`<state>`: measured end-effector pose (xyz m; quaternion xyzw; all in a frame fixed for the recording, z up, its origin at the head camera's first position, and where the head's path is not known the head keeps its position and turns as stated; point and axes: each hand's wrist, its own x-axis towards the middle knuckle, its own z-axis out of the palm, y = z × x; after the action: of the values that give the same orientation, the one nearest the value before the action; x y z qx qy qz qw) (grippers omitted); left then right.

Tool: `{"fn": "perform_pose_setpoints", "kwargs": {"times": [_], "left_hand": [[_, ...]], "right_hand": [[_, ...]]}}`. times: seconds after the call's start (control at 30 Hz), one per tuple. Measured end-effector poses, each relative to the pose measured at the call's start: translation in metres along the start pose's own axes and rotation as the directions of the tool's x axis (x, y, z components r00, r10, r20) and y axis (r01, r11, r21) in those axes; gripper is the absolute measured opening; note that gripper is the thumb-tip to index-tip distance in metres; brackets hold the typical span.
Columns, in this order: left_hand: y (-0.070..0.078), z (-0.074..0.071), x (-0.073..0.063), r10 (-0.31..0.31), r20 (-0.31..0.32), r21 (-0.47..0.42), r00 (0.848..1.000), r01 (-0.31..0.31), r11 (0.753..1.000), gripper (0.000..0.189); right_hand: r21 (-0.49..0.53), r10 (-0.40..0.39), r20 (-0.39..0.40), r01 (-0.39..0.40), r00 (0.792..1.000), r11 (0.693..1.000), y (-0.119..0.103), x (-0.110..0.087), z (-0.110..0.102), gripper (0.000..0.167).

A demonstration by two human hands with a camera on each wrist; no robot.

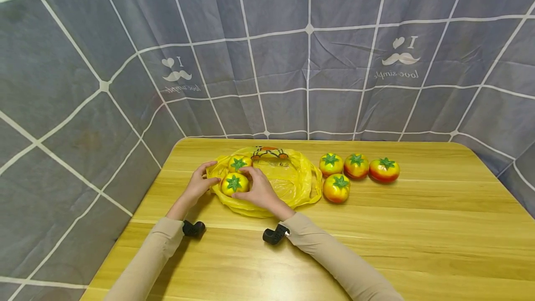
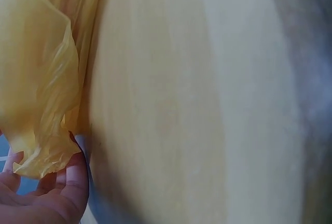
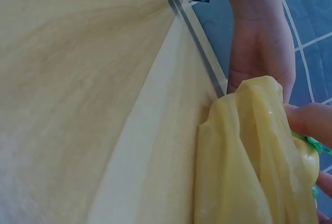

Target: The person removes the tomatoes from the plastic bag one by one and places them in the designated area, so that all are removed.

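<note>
A yellow plastic bag lies spread open on the table, with printed figures at its far side. My right hand grips a yellow-red tomato with a green star-shaped top, over the bag's left part. Just behind it sits a second tomato inside the bag. At the bag's left edge, my left hand pinches the thin plastic, its fingertips close beside the front tomato. The left wrist view shows the bag's edge between thumb and fingers. Part of the held tomato shows behind the bag in the right wrist view.
Right of the bag stand several more tomatoes: one in front, others in a row behind, the farthest right one lying tilted. The wooden table ends at a grey checked curtain at the back and left.
</note>
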<state>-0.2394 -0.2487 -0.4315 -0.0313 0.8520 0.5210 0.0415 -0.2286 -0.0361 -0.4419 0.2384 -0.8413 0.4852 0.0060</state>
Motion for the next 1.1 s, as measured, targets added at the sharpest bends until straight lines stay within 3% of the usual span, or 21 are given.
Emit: {"fn": "perform_pose_setpoints", "kwargs": {"times": [0.57,1.1], "left_hand": [[0.0009,0.0013,-0.001,-0.017,-0.004,0.002,1.0,0.017,1.0,0.06],[-0.0001,0.0021,-0.0012,0.006,0.003,-0.027,1.0,-0.006,1.0,0.059]], "right_hand": [[0.0,0.019,-0.009,-0.019,1.0,1.0,0.0055,-0.0031,0.0062,0.069],[-0.017,0.013,0.005,-0.013,1.0,1.0,0.0048,-0.0035,0.0086,0.067]]}}
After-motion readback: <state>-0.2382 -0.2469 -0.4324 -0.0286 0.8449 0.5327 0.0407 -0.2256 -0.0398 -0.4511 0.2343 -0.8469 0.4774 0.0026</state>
